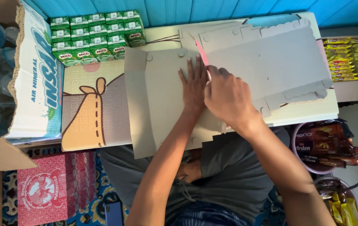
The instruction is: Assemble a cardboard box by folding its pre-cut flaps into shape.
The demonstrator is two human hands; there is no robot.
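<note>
Matt grey cardboard sheet (pixel 162 104)

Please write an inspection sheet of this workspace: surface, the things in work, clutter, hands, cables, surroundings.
Surface: low pale table, mostly covered.
Job's things: flat grey cardboard sheet, die-cut; a second cardboard blank beside it.
Clutter: green drink cartons at the back; pink box on the floor.
Hands: left hand pressed flat on the sheet; right hand holds a pink tool, kind unclear.
Cables: nothing seen.
Surroundings: blue wall; snack packets at right.
</note>
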